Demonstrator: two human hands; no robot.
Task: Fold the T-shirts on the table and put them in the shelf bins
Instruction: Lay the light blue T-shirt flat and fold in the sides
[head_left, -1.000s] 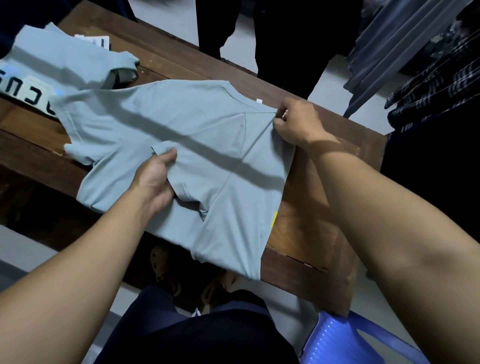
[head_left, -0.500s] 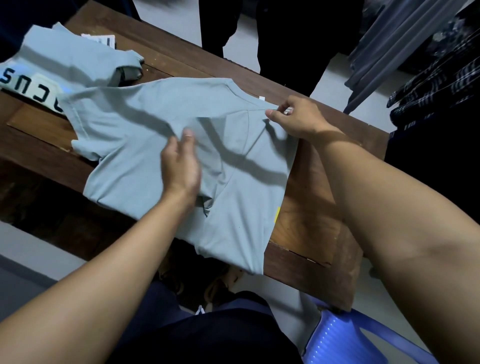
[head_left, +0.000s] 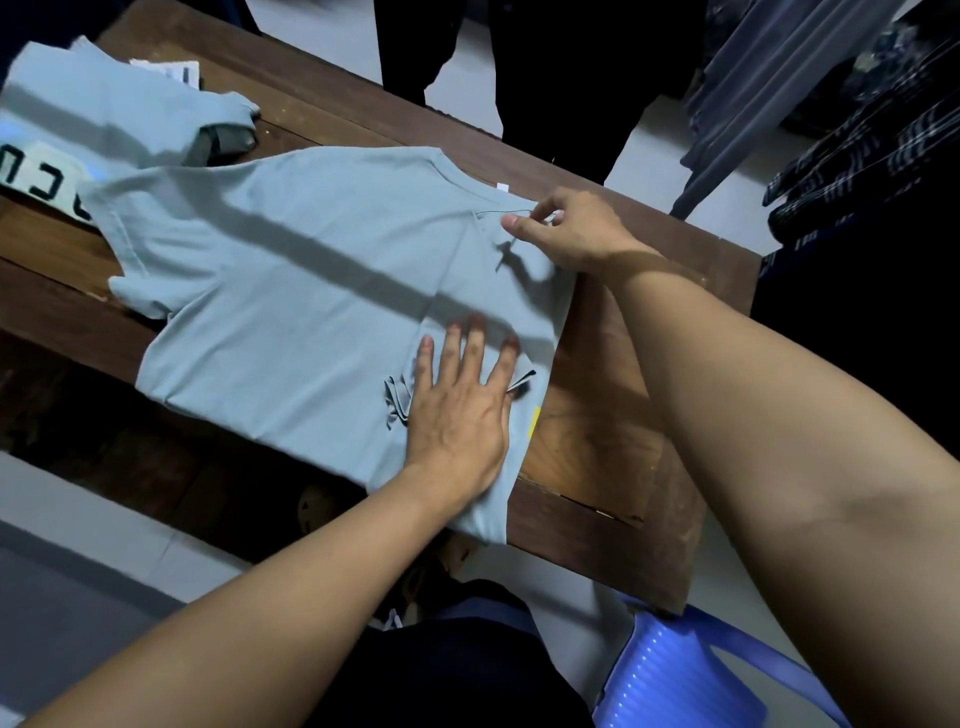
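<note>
The light blue T-shirt (head_left: 291, 291) lies flat on the wooden table (head_left: 597, 457) at the centre of the frame. Its long axis runs from the collar at upper centre down to the hem, which hangs over the near table edge. The left hand (head_left: 462, 415) presses on its folded side with straight fingers. The right hand (head_left: 571, 236) pinches the cloth beside the collar. Another T-shirt (head_left: 104, 109) lies upper left.

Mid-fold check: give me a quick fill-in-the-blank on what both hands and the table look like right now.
The left hand presses on the T-shirt with ____ fingers.
The right hand ____ the shirt's far edge.
The shirt lies on a ____ table.
The plastic chair by the table's near corner is ____.
Missing words: straight; pinches; wooden; blue.
</note>
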